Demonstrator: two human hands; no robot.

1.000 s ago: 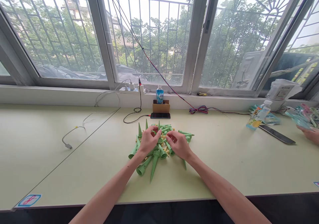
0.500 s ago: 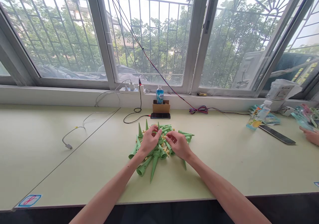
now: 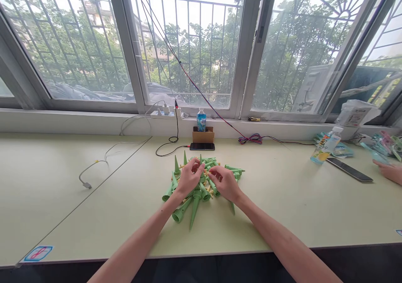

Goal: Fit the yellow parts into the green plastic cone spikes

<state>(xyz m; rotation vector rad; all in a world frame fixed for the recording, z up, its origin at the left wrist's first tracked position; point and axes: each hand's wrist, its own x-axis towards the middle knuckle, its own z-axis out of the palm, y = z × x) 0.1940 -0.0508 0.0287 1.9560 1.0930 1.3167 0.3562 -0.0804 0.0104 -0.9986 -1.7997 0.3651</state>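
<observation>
My left hand (image 3: 189, 176) is closed around a green plant watering spike (image 3: 201, 160), whose tip points up between thumb and fingers. Close on its right, my right hand (image 3: 224, 180) pinches a small yellow peg (image 3: 207, 173) against the side of that spike. Whether the peg sits inside the spike, I cannot tell. Beneath and around both hands lies a pile of green spikes, one of them (image 3: 195, 209) pointing toward me and another (image 3: 178, 214) showing its open round end. Loose yellow pegs (image 3: 211, 189) lie among them, partly covered by my hands.
Behind the pile lie a black phone (image 3: 202, 146) and a small carton (image 3: 203, 136) with a blue bottle (image 3: 201, 119). Cables (image 3: 250, 138) run along the sill. To the right are a drink bottle (image 3: 326, 146), another phone (image 3: 349, 170) and another person's hand (image 3: 389, 170).
My hands stay almost in place, with the spike and peg shifted very slightly. At the far right, the other person's hand has moved a little to the left.
</observation>
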